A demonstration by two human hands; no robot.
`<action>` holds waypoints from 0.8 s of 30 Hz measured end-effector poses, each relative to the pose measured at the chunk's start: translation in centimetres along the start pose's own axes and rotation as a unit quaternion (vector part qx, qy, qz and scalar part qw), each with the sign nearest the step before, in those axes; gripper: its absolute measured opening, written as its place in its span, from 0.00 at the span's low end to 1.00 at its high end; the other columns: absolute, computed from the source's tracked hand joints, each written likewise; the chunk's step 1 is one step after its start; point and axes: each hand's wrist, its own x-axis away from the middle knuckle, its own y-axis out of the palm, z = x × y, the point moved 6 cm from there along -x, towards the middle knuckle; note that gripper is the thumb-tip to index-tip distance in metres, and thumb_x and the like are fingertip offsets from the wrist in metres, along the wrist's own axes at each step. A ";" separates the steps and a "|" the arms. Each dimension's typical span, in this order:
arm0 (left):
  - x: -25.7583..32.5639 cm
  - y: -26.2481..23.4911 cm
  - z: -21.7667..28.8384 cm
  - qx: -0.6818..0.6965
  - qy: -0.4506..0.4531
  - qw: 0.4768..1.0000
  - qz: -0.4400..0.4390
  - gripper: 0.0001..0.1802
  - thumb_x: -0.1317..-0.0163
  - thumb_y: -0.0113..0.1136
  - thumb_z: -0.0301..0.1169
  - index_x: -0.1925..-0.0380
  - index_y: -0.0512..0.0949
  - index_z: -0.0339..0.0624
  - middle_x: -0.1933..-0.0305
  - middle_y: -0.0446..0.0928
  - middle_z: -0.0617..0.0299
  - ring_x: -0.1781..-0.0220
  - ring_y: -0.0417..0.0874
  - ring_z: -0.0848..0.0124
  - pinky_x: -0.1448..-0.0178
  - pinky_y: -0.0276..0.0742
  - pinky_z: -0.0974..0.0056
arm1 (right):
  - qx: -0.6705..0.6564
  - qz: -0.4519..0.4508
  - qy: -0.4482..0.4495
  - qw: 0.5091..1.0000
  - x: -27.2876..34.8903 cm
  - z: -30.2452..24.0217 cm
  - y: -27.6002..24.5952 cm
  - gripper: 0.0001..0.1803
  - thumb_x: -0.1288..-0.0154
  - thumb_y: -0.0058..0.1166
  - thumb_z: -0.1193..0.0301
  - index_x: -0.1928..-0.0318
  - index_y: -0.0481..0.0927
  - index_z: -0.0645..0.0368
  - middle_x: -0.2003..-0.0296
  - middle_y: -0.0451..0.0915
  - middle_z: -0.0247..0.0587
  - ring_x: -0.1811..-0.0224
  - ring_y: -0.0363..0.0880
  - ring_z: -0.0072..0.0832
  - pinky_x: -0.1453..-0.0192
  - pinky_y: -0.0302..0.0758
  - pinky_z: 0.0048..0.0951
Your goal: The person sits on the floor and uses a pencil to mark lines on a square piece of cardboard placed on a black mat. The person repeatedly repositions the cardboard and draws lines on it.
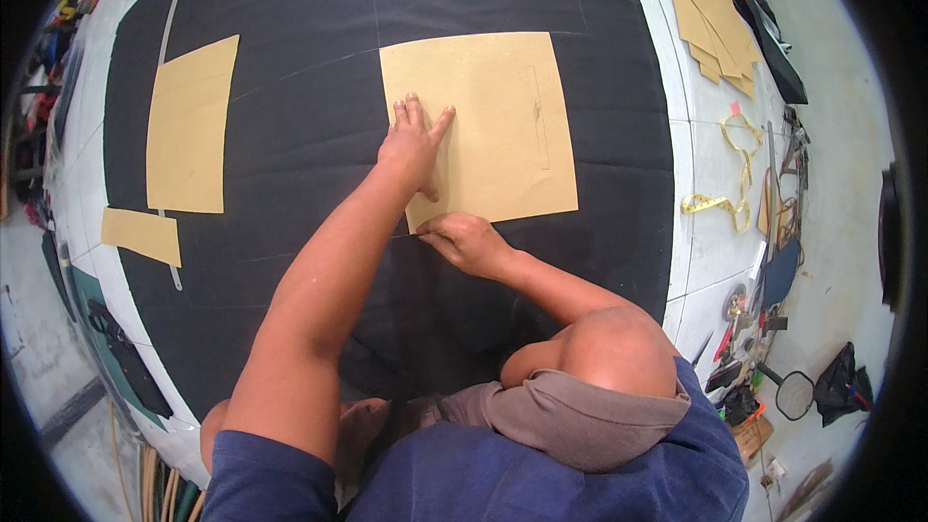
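Nearest the camera are the person's navy shirt [541, 478] and grey-brown shorts [590, 420], with a bent knee [619, 348] rising at the right. From the left, a dark green sheet [87, 292] lies at the edge of the floor, partly covered by dark items too blurred to name. Next, on a broad black cloth [300, 10], a small tan paper piece [140, 235] sits slanted, overlapping the cloth's left edge, and just above it lies a taller tan paper piece [191, 126]. A long thin metal ruler [177, 278] runs beneath both, its rounded end showing below the small piece. Toward the middle, the left hand [416, 150] is spread wide, palm down, on the left part of a large tan paper sheet [493, 155], which lies flat on the cloth and bears a narrow pencilled rectangle [537, 121] near its right side. The right hand [469, 244] is at the sheet's lower left corner, fingers drawn narrow; I cannot tell whether they hold anything. Beyond the cloth, on white floor tiles [701, 280], lie fanned tan sheets [710, 24] at the top, a loosely looped yellow measuring tape [744, 174] below them, and, farther down, a round-headed, dark-handled object [795, 394] just beside a black plastic bag [841, 387].
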 end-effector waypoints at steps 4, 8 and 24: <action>0.1 -0.1 -0.1 -0.013 -0.011 1.000 -0.021 0.87 0.75 0.94 0.48 0.15 0.43 0.64 0.17 0.37 0.24 0.15 0.48 0.32 0.19 0.67 0.48 | 0.006 -0.002 -0.008 1.000 -0.2 -0.3 0.1 0.08 0.29 0.63 0.70 0.54 0.88 0.59 0.58 0.88 0.48 0.54 0.88 0.46 0.46 0.82 0.43; 0.2 -0.3 0.1 -0.018 -0.007 1.000 -0.023 0.87 0.73 0.93 0.49 0.15 0.41 0.65 0.16 0.37 0.25 0.15 0.48 0.33 0.18 0.66 0.49 | 0.010 -0.003 -0.011 1.000 -0.1 -0.4 0.0 0.08 0.29 0.64 0.69 0.54 0.88 0.59 0.58 0.88 0.48 0.54 0.88 0.45 0.46 0.82 0.43; 0.1 -0.3 0.3 -0.020 -0.017 0.999 -0.022 0.87 0.74 0.94 0.47 0.15 0.41 0.65 0.16 0.37 0.25 0.15 0.48 0.33 0.18 0.65 0.48 | 0.145 0.085 0.072 0.983 6.1 2.1 -9.3 0.07 0.30 0.62 0.70 0.56 0.84 0.58 0.61 0.87 0.49 0.57 0.86 0.49 0.52 0.83 0.45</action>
